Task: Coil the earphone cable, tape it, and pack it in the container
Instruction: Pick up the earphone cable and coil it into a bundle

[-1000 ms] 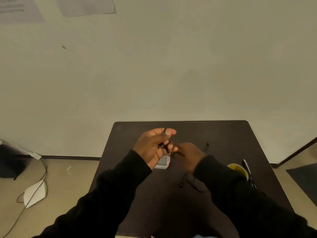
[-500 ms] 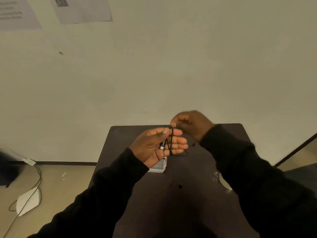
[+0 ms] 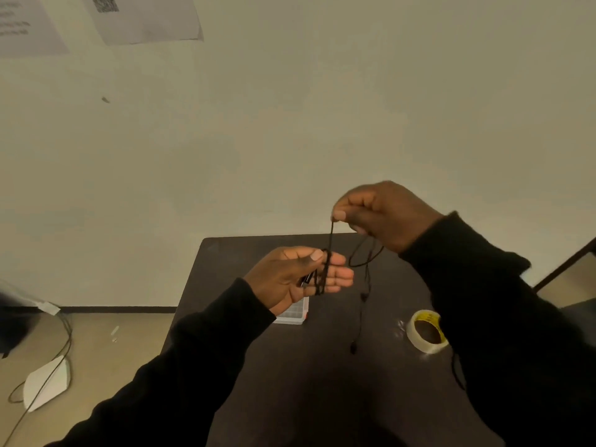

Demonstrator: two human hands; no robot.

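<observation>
My left hand is held palm up above the dark table, with the black earphone cable looped around its fingers and the thumb pressing on it. My right hand is raised higher and to the right, pinching a stretch of the cable that runs up from the left fingers. The loose end hangs down from the right hand, with the earbuds dangling over the table. A small clear container lies on the table, partly hidden under my left hand. The roll of tape sits on the table at the right.
A white device with a cord lies on the floor at the left. Paper sheets are stuck on the wall above. A dark object stands at the far left edge.
My right hand has risen from beside the left hand to above and right of it, drawing the cable up and over the left fingers. The tape roll has come back into sight.
</observation>
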